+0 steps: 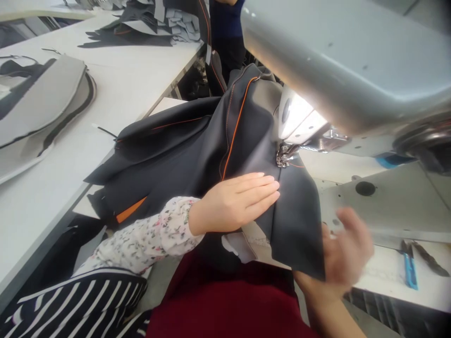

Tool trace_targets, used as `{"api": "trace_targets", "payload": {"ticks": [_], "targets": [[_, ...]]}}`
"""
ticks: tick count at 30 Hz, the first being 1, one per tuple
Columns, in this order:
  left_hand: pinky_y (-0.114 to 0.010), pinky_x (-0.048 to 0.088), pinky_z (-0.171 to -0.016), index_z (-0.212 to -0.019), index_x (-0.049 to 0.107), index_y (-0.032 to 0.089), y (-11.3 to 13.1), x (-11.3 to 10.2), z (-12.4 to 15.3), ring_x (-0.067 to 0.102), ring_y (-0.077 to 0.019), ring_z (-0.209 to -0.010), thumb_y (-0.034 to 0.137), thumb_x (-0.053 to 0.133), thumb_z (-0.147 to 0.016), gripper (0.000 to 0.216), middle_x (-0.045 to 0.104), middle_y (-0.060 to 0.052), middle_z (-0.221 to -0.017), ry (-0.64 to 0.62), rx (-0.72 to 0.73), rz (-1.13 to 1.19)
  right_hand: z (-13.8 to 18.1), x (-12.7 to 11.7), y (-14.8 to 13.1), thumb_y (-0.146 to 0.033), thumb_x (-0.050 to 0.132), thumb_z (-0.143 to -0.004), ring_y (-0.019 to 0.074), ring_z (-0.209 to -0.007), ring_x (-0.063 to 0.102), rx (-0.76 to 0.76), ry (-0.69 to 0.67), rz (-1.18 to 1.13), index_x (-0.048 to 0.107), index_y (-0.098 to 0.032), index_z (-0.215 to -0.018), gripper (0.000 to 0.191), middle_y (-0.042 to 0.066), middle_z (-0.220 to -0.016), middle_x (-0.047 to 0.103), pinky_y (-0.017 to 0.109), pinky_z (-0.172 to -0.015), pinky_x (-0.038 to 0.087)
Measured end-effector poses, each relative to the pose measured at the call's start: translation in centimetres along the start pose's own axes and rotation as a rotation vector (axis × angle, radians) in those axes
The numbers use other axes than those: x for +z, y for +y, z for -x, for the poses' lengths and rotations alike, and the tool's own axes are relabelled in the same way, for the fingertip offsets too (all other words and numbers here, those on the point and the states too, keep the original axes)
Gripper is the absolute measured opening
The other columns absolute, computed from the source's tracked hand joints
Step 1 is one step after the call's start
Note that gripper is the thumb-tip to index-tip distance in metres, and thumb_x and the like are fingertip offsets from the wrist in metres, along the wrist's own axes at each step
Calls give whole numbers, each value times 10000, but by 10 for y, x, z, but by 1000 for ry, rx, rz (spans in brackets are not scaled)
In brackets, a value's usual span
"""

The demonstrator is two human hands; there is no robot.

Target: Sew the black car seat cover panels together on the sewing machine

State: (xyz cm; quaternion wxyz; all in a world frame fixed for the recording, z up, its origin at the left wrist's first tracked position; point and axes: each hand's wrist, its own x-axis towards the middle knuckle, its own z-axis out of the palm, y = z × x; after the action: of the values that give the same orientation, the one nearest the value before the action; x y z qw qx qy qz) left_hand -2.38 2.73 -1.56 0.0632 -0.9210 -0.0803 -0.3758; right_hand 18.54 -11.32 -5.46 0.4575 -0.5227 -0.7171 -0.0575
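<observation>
A large black leather-like cover [197,155] with orange piping and stitching lies across the sewing machine bed. My left hand [239,199] rests flat on it, fingers stretched out together, just in front of the presser foot [283,156]. The foot stands on the cover at a seam line that runs toward me. Beside the cover's right edge is my right hand [347,253], smeared by motion. Its fingers are raised and partly bent, and whether they touch or grip the edge I cannot tell. An orange thread trails to the right of the foot.
The sewing machine arm [338,61] overhangs the upper right. Blue-handled thread snips [410,267] lie on the right of the table. Grey padded pieces [42,103] lie on the white table [127,77] at left, with black cut pieces [137,23] behind. Another person [228,37] stands beyond.
</observation>
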Motion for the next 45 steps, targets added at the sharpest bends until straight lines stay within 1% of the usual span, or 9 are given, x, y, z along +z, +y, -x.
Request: {"api": "trace_targets", "payload": {"ticks": [3, 5, 8, 13, 19, 26, 31, 38, 45], "targets": [[-403, 538, -1201, -1283, 660, 74, -4, -1, 3, 673, -221, -1307, 107, 474, -1064, 289, 732, -124, -1327, -2, 6, 30, 1, -22, -3, -26, 599, -914, 373, -1400, 522, -192, -230, -38, 663, -148, -1379, 486, 126, -1468, 594, 531, -1061, 522], [-404, 527, -1210, -1297, 659, 74, -7, 0, 4, 663, -228, -1321, 101, 509, -1051, 290, 726, -129, -1337, -7, 3, 52, -2, -30, -2, 14, 595, -903, 383, -1322, 598, -236, -305, -59, 676, -97, -1343, 461, 148, -1348, 676, 554, -1016, 536], [-418, 507, -1226, -1332, 647, 88, -14, 4, 4, 637, -231, -1356, 95, 544, -1037, 312, 711, -129, -1364, -13, -16, 87, -7, -29, 1, 34, 635, -890, 375, -1302, 621, -185, -261, -46, 709, -116, -1287, 431, 140, -1320, 695, 549, -985, 545], [-435, 516, -1210, -1286, 672, 152, -31, 11, -1, 649, -202, -1336, 55, 474, -1030, 337, 736, -93, -1322, 38, -22, 174, -18, -21, 7, 58, 652, -878, 357, -1304, 625, -163, -228, -51, 707, -119, -1287, 449, 132, -1324, 694, 549, -1000, 557], [-511, 496, -1208, -1244, 696, 202, -55, 13, -3, 625, -239, -1365, 80, 551, -937, 361, 726, -97, -1316, -10, -6, 352, -36, -16, 10, 82, 644, -875, 318, -1296, 636, -139, -184, -65, 737, -116, -1211, 402, 119, -1274, 720, 506, -1043, 568], [-528, 412, -1250, -1200, 721, 204, -71, 26, -2, 630, -262, -1364, 50, 551, -870, 402, 736, -100, -1307, 79, -70, 483, -53, -13, 10, 117, 653, -851, 267, -1275, 656, -130, -151, -15, 757, -114, -1139, 383, 101, -1219, 745, 424, -1086, 553], [-500, 351, -1288, -1266, 714, 257, -79, 37, 1, 622, -226, -1374, 90, 519, -909, 439, 719, -53, -1365, 103, -106, 455, -62, -9, 13, 124, 674, -831, 253, -1229, 684, -119, -91, 9, 770, -132, -1099, 383, 89, -1167, 764, 411, -1062, 565], [-481, 326, -1291, -1341, 684, 255, -80, 46, 5, 642, -180, -1323, 69, 416, -950, 509, 702, -53, -1394, 120, -167, 308, -71, 2, 23, 93, 639, -861, 282, -1217, 693, -102, -17, -15, 759, -216, -1173, 456, 62, -1195, 758, 506, -1044, 580], [-463, 290, -1288, -1413, 608, 213, -72, 50, 6, 636, -168, -1283, 112, 393, -983, 491, 702, -57, -1364, 25, -333, 255, -78, 11, 33, 27, 583, -922, 264, -1211, 699, -38, 45, -28, 769, -283, -1147, 426, -11, -1198, 757, 516, -1068, 562]]}}
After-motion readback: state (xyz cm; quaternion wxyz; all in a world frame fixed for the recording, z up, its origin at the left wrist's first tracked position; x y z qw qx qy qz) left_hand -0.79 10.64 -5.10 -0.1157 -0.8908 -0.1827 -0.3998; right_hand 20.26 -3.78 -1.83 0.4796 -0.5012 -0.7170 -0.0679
